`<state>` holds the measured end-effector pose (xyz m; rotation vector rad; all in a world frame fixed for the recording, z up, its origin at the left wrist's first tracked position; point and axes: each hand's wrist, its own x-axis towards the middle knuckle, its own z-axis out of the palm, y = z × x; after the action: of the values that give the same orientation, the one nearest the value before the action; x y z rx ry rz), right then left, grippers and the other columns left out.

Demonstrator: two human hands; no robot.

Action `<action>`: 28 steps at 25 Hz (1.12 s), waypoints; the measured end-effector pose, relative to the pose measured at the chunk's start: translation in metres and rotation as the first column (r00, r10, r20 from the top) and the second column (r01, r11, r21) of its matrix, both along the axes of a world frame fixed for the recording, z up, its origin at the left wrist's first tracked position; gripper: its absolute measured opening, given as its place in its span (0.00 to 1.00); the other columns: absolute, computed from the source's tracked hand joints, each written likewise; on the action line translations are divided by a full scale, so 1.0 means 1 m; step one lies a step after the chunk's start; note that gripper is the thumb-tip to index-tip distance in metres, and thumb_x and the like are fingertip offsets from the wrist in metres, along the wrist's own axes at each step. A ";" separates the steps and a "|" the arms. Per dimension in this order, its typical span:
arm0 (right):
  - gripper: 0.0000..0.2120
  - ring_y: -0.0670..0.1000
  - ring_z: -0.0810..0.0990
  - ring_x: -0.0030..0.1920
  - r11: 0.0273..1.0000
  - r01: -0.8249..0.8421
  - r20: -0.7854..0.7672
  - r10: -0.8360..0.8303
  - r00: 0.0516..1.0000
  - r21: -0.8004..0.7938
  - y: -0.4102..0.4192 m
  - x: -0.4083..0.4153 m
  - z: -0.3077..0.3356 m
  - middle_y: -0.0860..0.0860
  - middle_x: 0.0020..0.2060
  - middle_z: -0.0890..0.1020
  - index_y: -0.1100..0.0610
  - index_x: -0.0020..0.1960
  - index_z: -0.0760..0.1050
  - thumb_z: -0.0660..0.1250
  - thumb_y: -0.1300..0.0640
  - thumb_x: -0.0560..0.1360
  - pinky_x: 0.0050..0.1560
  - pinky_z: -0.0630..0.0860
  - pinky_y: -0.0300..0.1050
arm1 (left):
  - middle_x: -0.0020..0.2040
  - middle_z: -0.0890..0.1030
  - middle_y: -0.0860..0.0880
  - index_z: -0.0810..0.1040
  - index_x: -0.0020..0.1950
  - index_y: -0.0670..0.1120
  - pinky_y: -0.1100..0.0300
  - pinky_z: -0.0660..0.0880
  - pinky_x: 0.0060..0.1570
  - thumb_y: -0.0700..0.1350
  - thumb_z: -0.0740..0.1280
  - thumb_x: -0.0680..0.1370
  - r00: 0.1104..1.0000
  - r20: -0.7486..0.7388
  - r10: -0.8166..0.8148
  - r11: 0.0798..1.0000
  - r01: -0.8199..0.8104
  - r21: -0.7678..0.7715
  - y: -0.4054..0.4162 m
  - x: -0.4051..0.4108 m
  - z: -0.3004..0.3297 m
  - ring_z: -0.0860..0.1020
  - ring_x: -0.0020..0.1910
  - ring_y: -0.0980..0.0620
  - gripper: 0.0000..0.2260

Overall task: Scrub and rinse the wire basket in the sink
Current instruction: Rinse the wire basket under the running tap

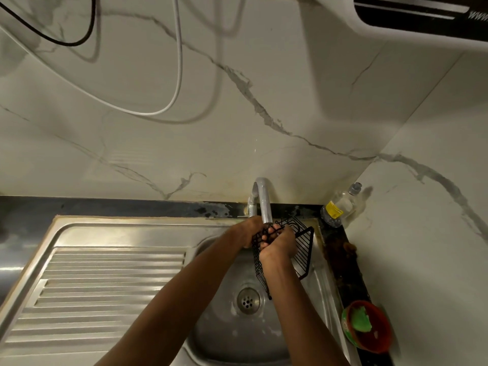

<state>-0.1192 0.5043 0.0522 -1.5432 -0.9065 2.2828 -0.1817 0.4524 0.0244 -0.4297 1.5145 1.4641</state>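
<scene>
A black wire basket (pixel 303 249) is held tilted over the steel sink bowl (pixel 232 336), right under the spout of the curved tap (pixel 264 202). My left hand (pixel 245 232) grips the basket's left side from behind. My right hand (pixel 280 245) holds it from the front, fingers curled through the wire mesh. The lower end of the basket points down toward the drain (pixel 248 301). Whether water runs from the spout is hard to tell.
A ribbed steel draining board (pixel 105 291) lies left of the bowl. On the dark ledge to the right stand a clear bottle with a yellow label (pixel 340 207) and a red bowl holding a green sponge (pixel 367 323). Cables hang on the marble wall behind.
</scene>
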 end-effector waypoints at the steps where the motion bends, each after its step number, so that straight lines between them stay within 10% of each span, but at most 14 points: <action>1: 0.08 0.49 0.69 0.24 1.000 -0.021 0.009 0.021 1.000 0.015 0.004 0.001 0.002 0.50 0.28 0.76 0.56 0.39 0.76 0.62 0.58 0.75 0.21 0.62 0.37 | 0.27 0.74 0.50 0.74 0.36 0.45 0.62 0.71 0.20 0.52 0.61 0.86 0.999 0.022 -0.032 0.999 0.032 0.016 0.003 -0.003 -0.003 0.70 0.19 0.55 0.21; 6: 0.12 0.49 0.69 0.26 0.995 -0.093 -0.047 0.094 0.994 0.035 0.033 0.015 -0.008 0.51 0.30 0.74 0.56 0.40 0.75 0.59 0.54 0.80 0.23 0.62 0.37 | 0.37 0.82 0.44 0.78 0.44 0.43 0.52 0.80 0.53 0.57 0.71 0.79 0.983 0.073 -0.167 0.986 0.167 0.001 0.015 -0.010 -0.008 0.82 0.37 0.46 0.17; 12: 0.22 0.47 0.69 0.25 0.964 -0.266 -0.110 0.266 0.958 0.017 0.058 0.025 0.010 0.51 0.30 0.77 0.60 0.49 0.78 0.56 0.43 0.84 0.19 0.57 0.34 | 0.48 0.81 0.42 0.79 0.51 0.41 0.49 0.74 0.69 0.56 0.68 0.80 0.983 0.108 -0.150 0.989 0.151 -0.002 0.015 0.003 -0.027 0.80 0.60 0.45 0.17; 16: 0.21 0.47 0.70 0.24 0.928 -0.371 -0.172 0.370 0.913 0.029 0.061 0.030 0.024 0.51 0.30 0.78 0.61 0.50 0.80 0.58 0.45 0.83 0.18 0.57 0.34 | 0.43 0.80 0.46 0.77 0.48 0.43 0.52 0.76 0.48 0.48 0.61 0.85 0.998 0.045 0.043 0.989 -0.049 0.138 0.012 0.019 -0.037 0.78 0.43 0.48 0.11; 19: 0.17 0.45 0.69 0.22 0.912 -0.410 -0.218 0.398 0.891 -0.009 0.078 0.044 0.022 0.49 0.30 0.77 0.59 0.49 0.79 0.59 0.47 0.83 0.17 0.56 0.33 | 0.48 0.86 0.51 0.80 0.55 0.48 0.55 0.81 0.54 0.50 0.64 0.82 0.983 -0.174 -0.058 0.836 0.143 0.529 0.005 0.017 -0.054 0.82 0.49 0.50 0.09; 23: 0.13 0.43 0.68 0.21 0.926 -0.375 -0.231 0.357 0.905 -0.038 0.107 0.075 0.011 0.48 0.29 0.77 0.57 0.48 0.76 0.57 0.52 0.84 0.17 0.53 0.32 | 0.50 0.81 0.43 0.78 0.53 0.44 0.52 0.81 0.53 0.57 0.67 0.80 0.987 -0.153 0.057 0.980 -0.026 0.197 -0.001 0.005 -0.093 0.81 0.46 0.48 0.16; 28: 0.12 0.46 0.82 0.26 0.965 -0.239 0.105 0.228 0.968 0.111 0.127 0.093 -0.038 0.50 0.32 0.85 0.58 0.49 0.80 0.59 0.55 0.80 0.22 0.71 0.34 | 0.49 0.82 0.42 0.79 0.61 0.42 0.56 0.80 0.43 0.64 0.56 0.84 0.971 -0.141 0.192 0.981 -0.187 0.051 -0.023 0.018 -0.097 0.81 0.43 0.48 0.27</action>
<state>-0.0265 0.6312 0.0137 -1.5722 -1.2917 2.2738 -0.1640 0.4293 -0.0729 -0.4641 1.5933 1.7019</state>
